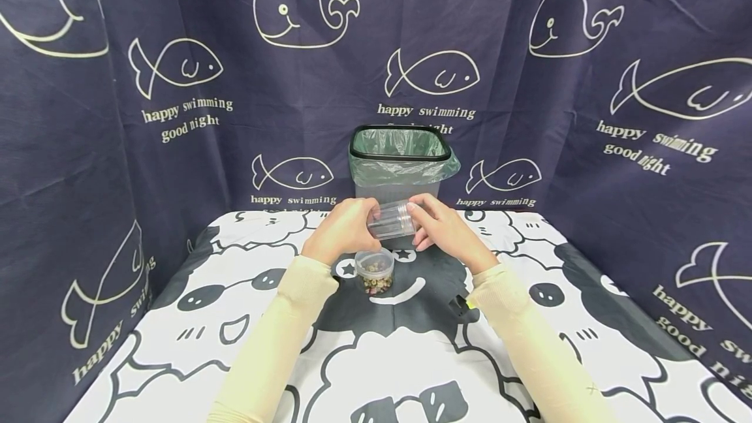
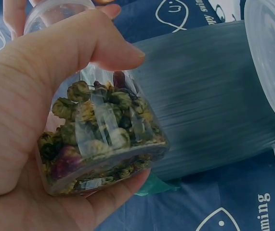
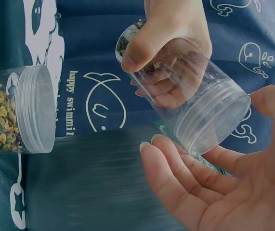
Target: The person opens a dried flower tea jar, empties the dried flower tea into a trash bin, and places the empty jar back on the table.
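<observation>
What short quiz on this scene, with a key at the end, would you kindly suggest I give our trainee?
1. Which hand is round the body of the tilted jar? A) left; B) right; C) neither.
2. True or false: the second jar, on the table, lies on its side.
3. Fill in the colour: the bag lining the bin is ____.

Key:
1. A: the left hand is round its body, while the right hand is at its lid.
2. False: it stands upright.
3. Green.
</observation>
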